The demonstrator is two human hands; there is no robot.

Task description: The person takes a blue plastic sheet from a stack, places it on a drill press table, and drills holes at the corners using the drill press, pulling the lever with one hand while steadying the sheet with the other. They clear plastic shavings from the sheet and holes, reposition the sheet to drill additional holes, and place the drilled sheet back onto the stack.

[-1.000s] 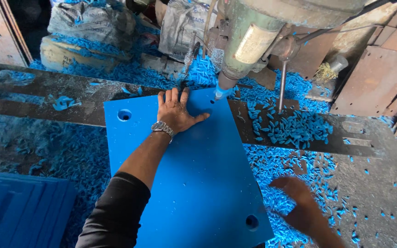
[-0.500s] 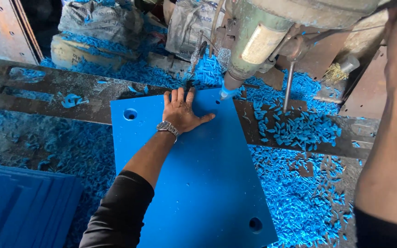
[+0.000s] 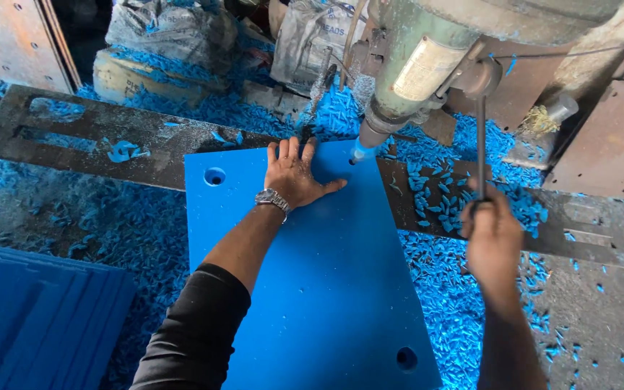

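Left hand (image 3: 294, 177): lay flat, fingers spread, on the blue sheet (image 3: 305, 289), far edge.
Right hand (image 3: 491, 235): gripped the drill lever (image 3: 480, 144).
Surface: steel table (image 3: 95, 141), blue shavings (image 3: 464, 303) strewn around.
Room: sacks (image 3: 167, 29) at far side.

— What sort of place am I standing in?

— A rough workshop. My drill press (image 3: 427, 65), green and worn, hangs over a slotted steel table (image 3: 95, 141).

— What else shows it?

— Blue shavings (image 3: 464, 289) lie heaped all around the drill press. A stack of blue sheets (image 3: 30, 318) sits well to its left, dusty sacks (image 3: 175, 29) behind it, rusty steel plates (image 3: 608, 144) to its right.
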